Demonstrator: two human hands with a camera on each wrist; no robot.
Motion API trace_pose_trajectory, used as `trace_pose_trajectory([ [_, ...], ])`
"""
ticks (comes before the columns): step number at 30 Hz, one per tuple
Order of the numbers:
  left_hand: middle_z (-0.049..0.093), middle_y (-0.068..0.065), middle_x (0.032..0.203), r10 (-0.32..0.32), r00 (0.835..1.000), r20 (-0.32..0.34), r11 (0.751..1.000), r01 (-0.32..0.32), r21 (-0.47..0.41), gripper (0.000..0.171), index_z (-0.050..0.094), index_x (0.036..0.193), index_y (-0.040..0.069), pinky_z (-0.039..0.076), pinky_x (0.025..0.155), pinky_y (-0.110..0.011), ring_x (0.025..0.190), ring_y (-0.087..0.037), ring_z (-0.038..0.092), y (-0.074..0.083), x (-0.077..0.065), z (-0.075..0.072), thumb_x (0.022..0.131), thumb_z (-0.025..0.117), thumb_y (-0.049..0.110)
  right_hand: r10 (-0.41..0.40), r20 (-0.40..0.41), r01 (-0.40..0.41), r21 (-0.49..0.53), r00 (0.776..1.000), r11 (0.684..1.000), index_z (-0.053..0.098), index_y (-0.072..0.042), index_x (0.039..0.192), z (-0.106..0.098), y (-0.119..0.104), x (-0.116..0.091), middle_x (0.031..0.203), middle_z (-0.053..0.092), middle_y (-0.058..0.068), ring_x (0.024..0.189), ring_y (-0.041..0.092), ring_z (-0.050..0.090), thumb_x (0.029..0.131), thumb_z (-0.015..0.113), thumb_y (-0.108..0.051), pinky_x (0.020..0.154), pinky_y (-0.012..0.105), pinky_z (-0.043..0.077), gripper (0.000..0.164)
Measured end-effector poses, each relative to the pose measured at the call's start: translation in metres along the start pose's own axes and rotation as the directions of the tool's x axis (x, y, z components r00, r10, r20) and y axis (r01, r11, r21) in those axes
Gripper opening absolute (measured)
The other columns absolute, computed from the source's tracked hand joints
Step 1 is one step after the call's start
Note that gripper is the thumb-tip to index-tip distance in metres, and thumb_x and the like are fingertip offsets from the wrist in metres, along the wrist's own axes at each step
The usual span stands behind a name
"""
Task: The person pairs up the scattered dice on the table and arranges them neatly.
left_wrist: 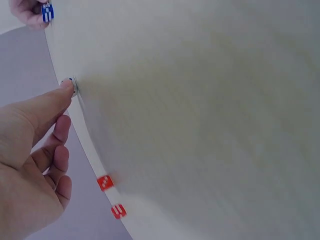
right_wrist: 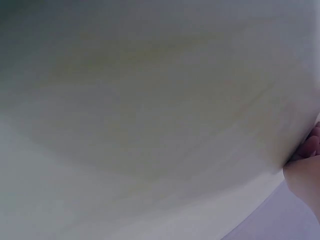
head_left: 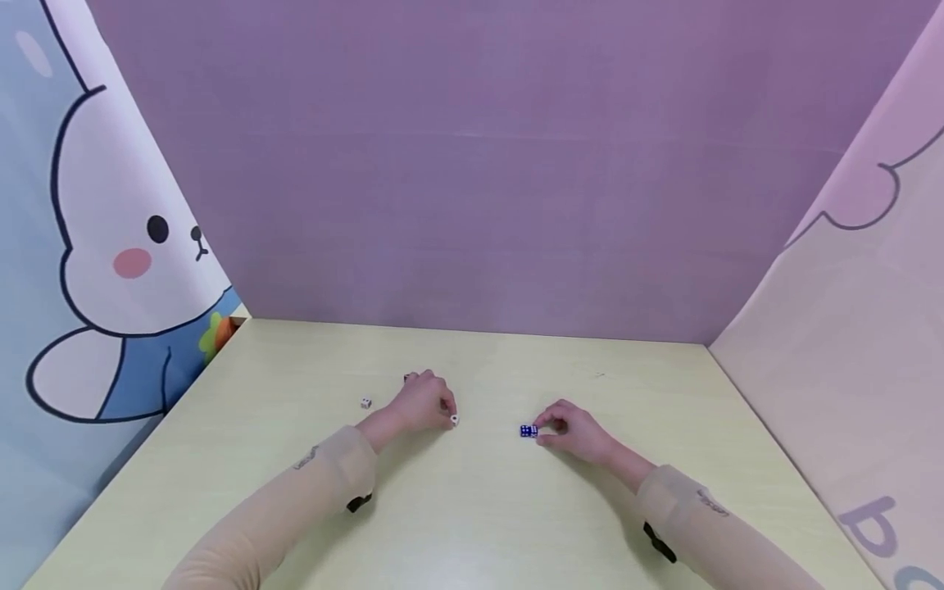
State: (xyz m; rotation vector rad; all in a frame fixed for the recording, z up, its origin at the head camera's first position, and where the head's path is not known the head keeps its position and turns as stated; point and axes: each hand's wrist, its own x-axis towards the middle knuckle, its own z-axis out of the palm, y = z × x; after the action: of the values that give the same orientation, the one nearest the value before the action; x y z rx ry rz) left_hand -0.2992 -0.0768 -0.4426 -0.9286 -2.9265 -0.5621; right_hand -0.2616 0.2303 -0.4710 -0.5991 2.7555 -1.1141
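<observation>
My left hand [head_left: 422,403] pinches a small white die [head_left: 454,419] between thumb and fingertips, low over the table. The left wrist view shows the thumb covering most of this die, with the other fingers curled below. To the right, my right hand [head_left: 578,434] has its thumb and index finger at the right one of two blue dice [head_left: 524,431] that sit side by side, pinching it. In the left wrist view, a blue die [left_wrist: 47,13] with white pips shows at that hand's fingertips. Only part of the right hand [right_wrist: 306,172] appears in the right wrist view.
Another white die [head_left: 365,402] lies left of my left hand. Two red dice [left_wrist: 105,182] lie on the table in the left wrist view, mostly hidden behind the hand from the head. A purple panel [head_left: 472,180] rises at the table's [head_left: 472,524] far edge, with printed cloths at both sides.
</observation>
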Motion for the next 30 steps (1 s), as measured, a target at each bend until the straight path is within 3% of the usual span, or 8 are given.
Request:
trace_pose_trajectory([
  [4, 0.059, 0.014, 0.070, 0.002, 1.000, 0.012, 1.000, -0.001, -0.025, 0.013, 0.072, 0.073, 0.021, 0.032, 0.084, -0.043, 0.079, -0.013, 0.043, 0.011, -0.002, 0.001, 0.067, 0.084, 0.021, 0.029, -0.001, -0.029, 0.000, 1.000, 1.000, 0.067, -0.012, 0.101, -0.006, 0.001, -0.004, 0.100, 0.060, 0.002, 0.094, 0.016, 0.053, 0.080, 0.074, -0.016, 0.083, 0.025, 0.046, 0.023],
  [16, 0.061, 0.014, 0.069, -0.037, 0.999, 0.016, 0.987, 0.039, -0.155, 0.015, 0.071, 0.071, 0.021, 0.031, 0.084, -0.045, 0.080, -0.014, 0.045, 0.033, -0.007, 0.011, 0.066, 0.085, 0.022, 0.021, 0.012, -0.021, -0.005, 1.000, 1.000, 0.068, -0.008, 0.095, -0.014, -0.001, -0.019, 0.093, 0.061, 0.003, 0.082, 0.014, 0.050, 0.079, 0.075, -0.013, 0.070, 0.020, 0.043, 0.018],
  [23, 0.061, 0.016, 0.066, -0.124, 0.991, 0.056, 0.955, 0.135, -0.266, 0.014, 0.071, 0.073, 0.022, 0.033, 0.090, -0.049, 0.073, -0.006, 0.052, 0.041, -0.007, 0.021, 0.067, 0.084, 0.023, 0.044, 0.048, -0.045, 0.010, 0.998, 0.999, 0.067, -0.009, 0.095, -0.011, -0.007, -0.021, 0.090, 0.061, 0.001, 0.080, 0.015, 0.049, 0.079, 0.075, -0.012, 0.066, 0.021, 0.043, 0.019],
  [30, 0.061, 0.014, 0.066, -0.190, 0.978, 0.088, 0.916, 0.209, -0.343, 0.015, 0.070, 0.073, 0.021, 0.033, 0.094, -0.051, 0.068, -0.007, 0.052, 0.055, -0.003, 0.028, 0.067, 0.084, 0.023, 0.053, 0.052, -0.054, 0.023, 0.997, 0.998, 0.068, -0.010, 0.094, -0.010, -0.008, -0.022, 0.090, 0.061, 0.000, 0.079, 0.014, 0.049, 0.078, 0.076, -0.013, 0.066, 0.020, 0.042, 0.018],
])
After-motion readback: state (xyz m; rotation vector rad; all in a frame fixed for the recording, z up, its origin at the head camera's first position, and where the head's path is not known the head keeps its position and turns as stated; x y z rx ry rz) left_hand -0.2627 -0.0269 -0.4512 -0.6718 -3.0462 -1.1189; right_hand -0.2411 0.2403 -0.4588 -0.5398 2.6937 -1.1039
